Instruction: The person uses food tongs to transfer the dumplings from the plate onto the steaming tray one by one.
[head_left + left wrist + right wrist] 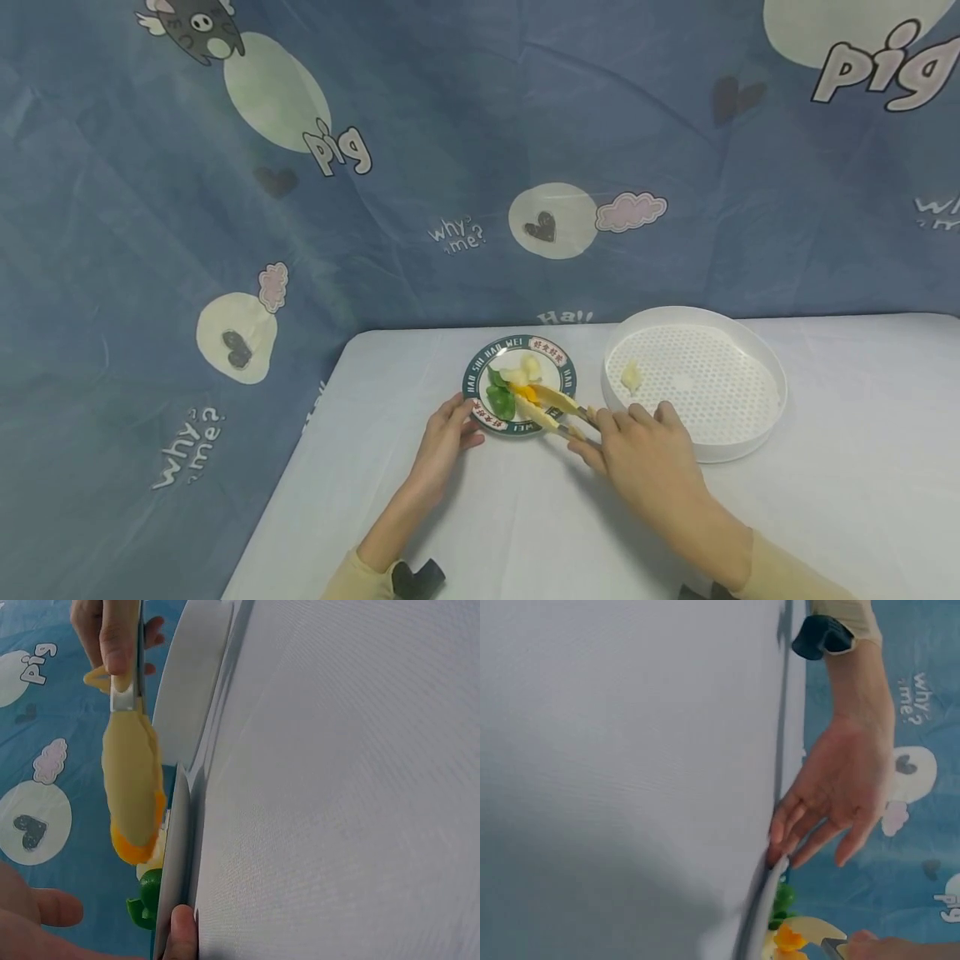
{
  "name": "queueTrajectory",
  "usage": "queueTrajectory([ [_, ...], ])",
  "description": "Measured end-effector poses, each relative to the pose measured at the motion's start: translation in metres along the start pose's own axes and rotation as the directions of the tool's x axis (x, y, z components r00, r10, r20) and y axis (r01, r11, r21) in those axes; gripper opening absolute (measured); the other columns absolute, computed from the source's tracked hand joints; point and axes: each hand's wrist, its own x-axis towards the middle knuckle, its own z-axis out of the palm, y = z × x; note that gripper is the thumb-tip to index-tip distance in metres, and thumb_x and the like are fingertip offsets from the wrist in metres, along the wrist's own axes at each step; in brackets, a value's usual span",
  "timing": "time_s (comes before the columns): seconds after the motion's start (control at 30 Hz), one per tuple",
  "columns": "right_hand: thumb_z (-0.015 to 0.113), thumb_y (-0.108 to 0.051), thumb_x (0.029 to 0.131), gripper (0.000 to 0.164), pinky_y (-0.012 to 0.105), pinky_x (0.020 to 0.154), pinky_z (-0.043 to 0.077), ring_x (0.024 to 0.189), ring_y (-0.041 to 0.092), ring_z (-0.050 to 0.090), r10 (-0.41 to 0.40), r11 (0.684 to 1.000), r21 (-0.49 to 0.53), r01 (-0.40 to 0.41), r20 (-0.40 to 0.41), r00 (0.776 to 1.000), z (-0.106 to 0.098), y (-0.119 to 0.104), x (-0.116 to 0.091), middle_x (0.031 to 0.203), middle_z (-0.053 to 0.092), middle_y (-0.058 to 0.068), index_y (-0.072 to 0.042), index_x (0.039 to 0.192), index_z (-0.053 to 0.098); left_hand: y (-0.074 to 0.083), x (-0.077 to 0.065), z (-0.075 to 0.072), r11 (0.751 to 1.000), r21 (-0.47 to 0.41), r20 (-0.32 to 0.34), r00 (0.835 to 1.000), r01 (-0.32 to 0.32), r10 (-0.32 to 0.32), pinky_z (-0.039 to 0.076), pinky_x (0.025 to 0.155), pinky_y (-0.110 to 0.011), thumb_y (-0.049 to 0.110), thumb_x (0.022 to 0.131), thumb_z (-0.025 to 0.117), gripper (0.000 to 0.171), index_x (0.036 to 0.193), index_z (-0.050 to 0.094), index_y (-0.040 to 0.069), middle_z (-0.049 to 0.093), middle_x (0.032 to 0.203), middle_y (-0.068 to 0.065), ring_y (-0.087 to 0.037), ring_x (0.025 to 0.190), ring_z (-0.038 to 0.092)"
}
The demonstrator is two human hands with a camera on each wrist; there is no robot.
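Note:
A small plate (510, 429) with a green lettered rim lies on the table. My left hand (442, 446) touches its left edge with extended fingers; in the right wrist view that hand (847, 776) has its fingertips at the rim. Tongs (557, 398) with pale yellow tips are held in my right hand (648, 454). Between the tips is an orange-yellow piece of food (127, 847), just over the plate. Green pieces (501, 402), like pepper, and pale yellow-white pieces (530, 367) lie on the plate. The tongs partly hide the orange piece.
Right of the plate stands a round white tray (772, 417) with a perforated base and raised wall. One pale piece (631, 377) lies inside, near its left side. A white cloth (847, 467) covers the table, and a blue printed curtain (450, 125) hangs behind.

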Motion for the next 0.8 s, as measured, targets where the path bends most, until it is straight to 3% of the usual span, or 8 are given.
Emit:
queueTrajectory([
  [0.13, 0.059, -0.065, 0.101, 0.056, 0.037, 0.061, 0.038, 0.064, 0.024, 0.062, 0.016, 1.000, 0.013, -0.016, -0.013, 1.000, -0.008, 0.004, -0.002, 0.066, 0.066, 0.001, -0.011, 0.084, 0.061, 0.000, 0.000, 0.000, 1.000, -0.005, -0.002, 1.000, 0.004, -0.004, 0.060, 0.113, -0.040, 0.040, 0.114, 0.043, 0.073, 0.167, 0.024, -0.007, 0.047, 0.160, -0.026, -0.034, 0.135, 0.063],
  [0.27, 0.067, -0.061, 0.097, 0.052, 0.041, 0.066, 0.046, 0.071, 0.026, 0.068, 0.055, 0.998, 0.032, -0.055, 0.012, 0.998, -0.019, 0.011, -0.002, 0.074, 0.074, 0.004, -0.009, 0.099, 0.072, 0.000, -0.001, 0.000, 1.000, -0.002, -0.002, 1.000, 0.007, -0.007, 0.059, 0.114, -0.041, 0.040, 0.114, 0.043, 0.073, 0.167, 0.024, -0.007, 0.047, 0.161, -0.026, -0.034, 0.135, 0.063],
  [0.33, 0.065, -0.062, 0.099, 0.054, 0.042, 0.065, 0.047, 0.072, 0.027, 0.069, 0.066, 0.997, 0.032, -0.067, 0.014, 0.998, -0.024, 0.017, -0.003, 0.075, 0.075, 0.005, -0.009, 0.103, 0.074, 0.001, -0.001, 0.000, 1.000, -0.005, -0.002, 1.000, 0.008, -0.008, 0.059, 0.115, -0.041, 0.040, 0.114, 0.042, 0.073, 0.167, 0.023, -0.007, 0.046, 0.161, -0.026, -0.034, 0.135, 0.062],
  [0.47, 0.033, -0.069, 0.110, 0.076, 0.041, 0.059, 0.041, 0.068, 0.029, 0.067, 0.071, 0.997, 0.020, -0.070, -0.074, 0.995, -0.030, 0.033, -0.003, 0.071, 0.073, 0.007, -0.006, 0.095, 0.072, 0.002, -0.001, 0.001, 1.000, -0.011, -0.003, 1.000, 0.006, -0.006, 0.059, 0.115, -0.043, 0.039, 0.114, 0.043, 0.074, 0.167, 0.023, -0.008, 0.046, 0.160, -0.027, -0.036, 0.135, 0.062],
  [0.57, 0.009, -0.071, 0.111, 0.095, 0.040, 0.055, 0.037, 0.063, 0.031, 0.064, 0.076, 0.997, 0.011, -0.076, -0.166, 0.983, -0.032, 0.047, -0.002, 0.067, 0.071, 0.010, -0.003, 0.095, 0.073, 0.002, -0.002, 0.001, 1.000, -0.014, -0.003, 1.000, 0.003, -0.003, 0.058, 0.115, -0.044, 0.040, 0.113, 0.043, 0.075, 0.167, 0.023, -0.008, 0.046, 0.161, -0.028, -0.036, 0.135, 0.062],
  [0.67, 0.006, -0.072, 0.110, 0.100, 0.041, 0.053, 0.035, 0.060, 0.033, 0.064, 0.095, 0.996, 0.015, -0.094, -0.203, 0.975, -0.030, 0.060, -0.002, 0.066, 0.070, 0.012, -0.001, 0.102, 0.077, 0.002, -0.002, 0.001, 1.000, -0.009, -0.002, 1.000, -0.002, 0.002, 0.058, 0.115, -0.043, 0.040, 0.114, 0.043, 0.075, 0.167, 0.022, -0.008, 0.045, 0.162, -0.028, -0.036, 0.136, 0.062],
  [0.8, 0.006, -0.074, 0.108, 0.103, 0.041, 0.053, 0.035, 0.060, 0.034, 0.063, 0.132, 0.991, 0.034, -0.128, -0.185, 0.974, -0.027, 0.074, -0.005, 0.063, 0.066, 0.014, -0.001, 0.103, 0.078, 0.001, -0.002, 0.002, 1.000, 0.000, 0.000, 1.000, -0.009, 0.009, 0.058, 0.115, -0.042, 0.039, 0.114, 0.042, 0.074, 0.166, 0.022, -0.009, 0.043, 0.164, -0.028, -0.036, 0.137, 0.061],
])
